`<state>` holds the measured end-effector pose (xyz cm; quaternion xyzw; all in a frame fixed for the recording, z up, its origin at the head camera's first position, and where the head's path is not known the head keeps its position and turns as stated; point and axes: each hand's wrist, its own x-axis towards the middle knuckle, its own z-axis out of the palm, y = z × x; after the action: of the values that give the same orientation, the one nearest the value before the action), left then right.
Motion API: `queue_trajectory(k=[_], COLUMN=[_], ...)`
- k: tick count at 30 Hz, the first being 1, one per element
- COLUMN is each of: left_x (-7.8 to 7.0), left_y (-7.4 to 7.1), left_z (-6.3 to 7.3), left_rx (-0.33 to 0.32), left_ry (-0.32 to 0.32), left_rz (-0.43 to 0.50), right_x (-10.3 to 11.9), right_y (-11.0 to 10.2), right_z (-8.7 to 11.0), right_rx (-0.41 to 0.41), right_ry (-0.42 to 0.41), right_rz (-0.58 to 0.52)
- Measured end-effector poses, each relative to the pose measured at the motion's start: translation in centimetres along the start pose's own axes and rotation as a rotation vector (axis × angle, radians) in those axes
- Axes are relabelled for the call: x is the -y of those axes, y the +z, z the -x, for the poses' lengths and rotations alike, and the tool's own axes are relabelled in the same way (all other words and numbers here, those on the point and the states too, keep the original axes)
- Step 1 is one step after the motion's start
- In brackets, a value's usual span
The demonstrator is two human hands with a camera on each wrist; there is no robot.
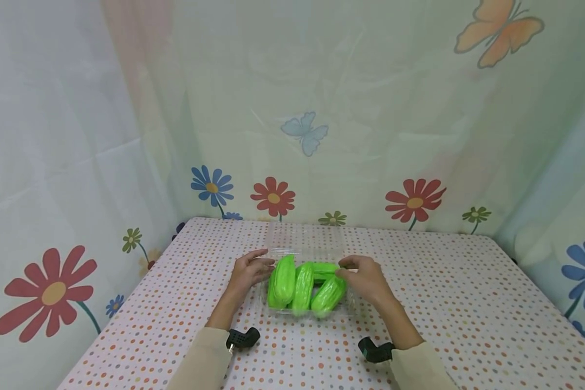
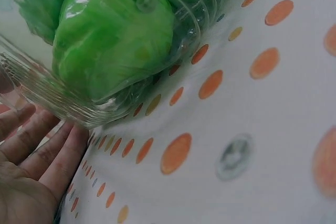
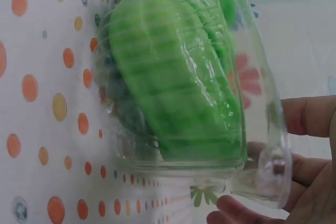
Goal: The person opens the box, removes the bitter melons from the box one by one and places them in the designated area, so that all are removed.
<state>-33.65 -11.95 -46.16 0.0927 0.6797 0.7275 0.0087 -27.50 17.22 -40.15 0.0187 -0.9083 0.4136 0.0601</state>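
Note:
A clear plastic clamshell box stands on the table, its lid folded open toward the back. In it lie several glossy, long green vegetables, ridged like bitter melons. My left hand is at the box's left side; in the left wrist view its extended fingers reach the ribbed plastic wall, beside the blunt end of one vegetable. At the right rim is my right hand, its fingers spread loosely around the clear corner. One vegetable shows through the wall there.
The table has a white cover with coloured dots. A curtain printed with flowers and butterflies hangs behind the table and along both sides. Black wrist cameras sit on both forearms, near the beige sleeves.

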Motion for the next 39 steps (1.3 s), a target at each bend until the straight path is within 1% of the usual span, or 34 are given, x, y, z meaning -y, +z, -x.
queue_trajectory(k=[6, 10, 13, 15, 17, 21, 24, 29, 33, 36, 39], left_x=[0.1, 0.2, 0.2, 0.3, 0.3, 0.3, 0.2, 0.1, 0.1, 0.2, 0.2], left_y=[0.1, 0.0, 0.0, 0.0, 0.0, 0.1, 0.1, 0.1, 0.1, 0.1, 0.1], left_z=[-0.1, -0.2, -0.2, -0.2, -0.2, -0.1, -0.1, -0.1, -0.1, -0.1, -0.1], left_rx=[-0.016, -0.019, -0.017, -0.017, -0.018, -0.021, -0.025, -0.029, -0.027, -0.027, -0.028], left_ry=[0.001, 0.004, 0.002, 0.000, -0.004, -0.001, 0.003, -0.003, -0.008, -0.005, -0.007], left_rz=[-0.015, -0.022, -0.019, -0.020, -0.016, -0.022, -0.027, -0.029, -0.033, -0.038, -0.040], right_x=[0.7, 1.2, 1.2, 1.3, 1.3, 1.6, 1.8, 2.0, 1.8, 1.7, 1.6], right_y=[0.1, 0.2, 0.4, 0.5, 0.6, 0.9, 1.2, 1.7, 2.2, 2.7, 3.1], right_z=[0.3, 0.4, 0.5, 0.5, 0.5, 0.5, 0.5, 0.5, 0.4, 0.2, 0.2], right_rx=[-0.008, -0.026, -0.029, -0.025, -0.012, 0.025, 0.046, 0.050, 0.047, 0.054, 0.068], right_ry=[-0.006, -0.045, -0.088, -0.102, -0.107, -0.080, -0.064, -0.032, -0.023, -0.014, 0.003], right_rz=[-0.001, -0.021, -0.053, -0.098, -0.169, -0.357, -0.460, -0.557, -0.621, -0.634, -0.616])
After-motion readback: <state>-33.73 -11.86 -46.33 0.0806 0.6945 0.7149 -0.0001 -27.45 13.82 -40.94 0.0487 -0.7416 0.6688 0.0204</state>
